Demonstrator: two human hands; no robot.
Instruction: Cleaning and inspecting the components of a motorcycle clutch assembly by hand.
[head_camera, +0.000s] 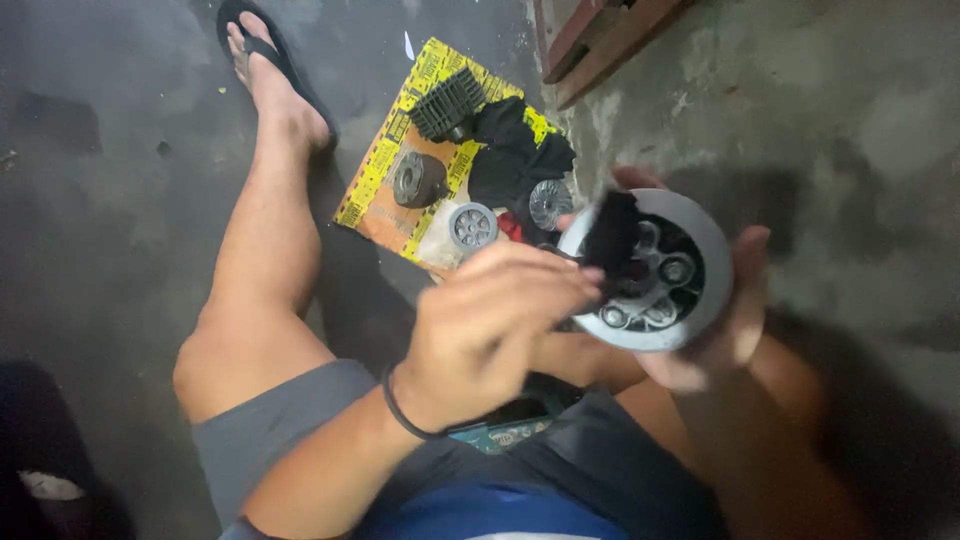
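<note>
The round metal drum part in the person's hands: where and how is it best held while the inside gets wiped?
Probably by its outer rim, cupped from behind and from the far side, as the right hand does now. The round metal drum part faces its open, roller-filled side toward the camera, so a back-and-rim grip leaves that face free for the left hand pressing the black rag in.

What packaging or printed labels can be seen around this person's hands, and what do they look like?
Flattened cardboard box: on the concrete floor beside the person's outstretched leg, orange-brown with yellow printed borders, serving as a mat for small dark and silvery machine parts and a black rag.
Small printed package: on the lap, below the left hand, teal with pale markings, mostly hidden.
No signs or screens show.
</note>
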